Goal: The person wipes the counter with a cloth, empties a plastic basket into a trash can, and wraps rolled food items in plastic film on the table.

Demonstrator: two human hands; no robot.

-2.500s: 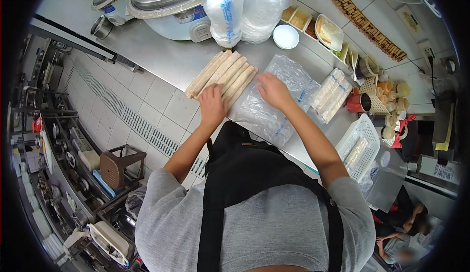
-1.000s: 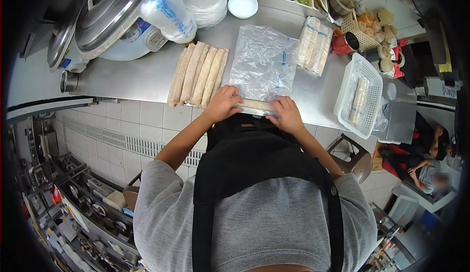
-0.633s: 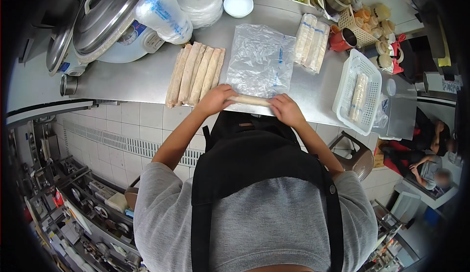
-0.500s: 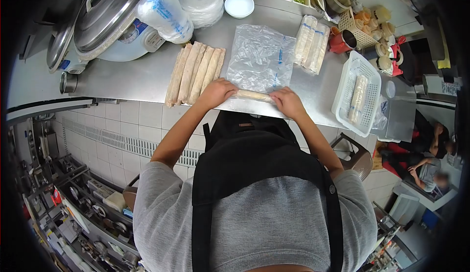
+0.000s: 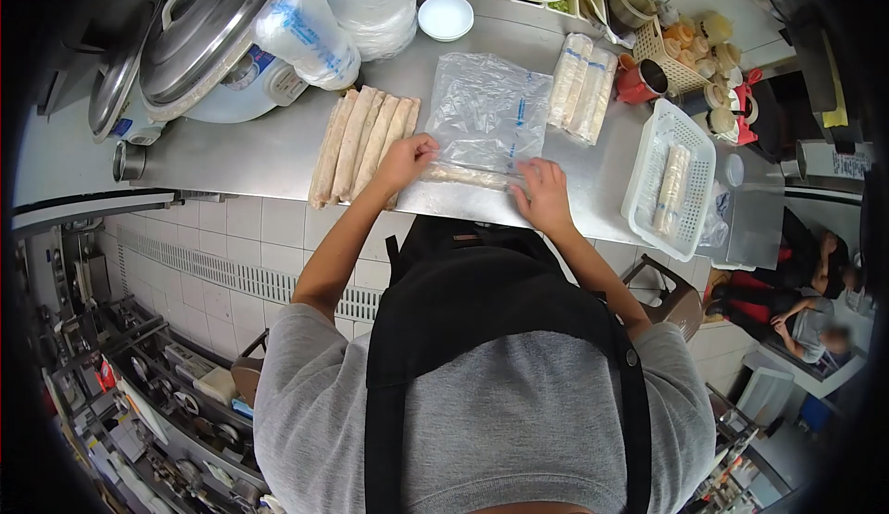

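One roll [image 5: 460,176] lies on the steel table [image 5: 593,201] between the left hand [image 5: 405,164] and the right hand [image 5: 544,194], along the near edge of a see-through sheet [image 5: 486,111]. Plastic seems to cover it, but most of the sheet lies flat past the fingers, so this roll looks only partly wrapped. The left fingers are bent and close together by one end; whether they pinch it cannot be told. The right fingers are a bit apart, with the thumb out. Wrapped rolls [image 5: 582,88] sit past the right fingers, and one more [image 5: 672,190] is in the white basket [image 5: 693,231] on their right. Bare rolls [image 5: 361,144], just beside the left fingers, look left to do and leave little room there. The table's front edge is near both hands. More room is between the right fingers and the basket.
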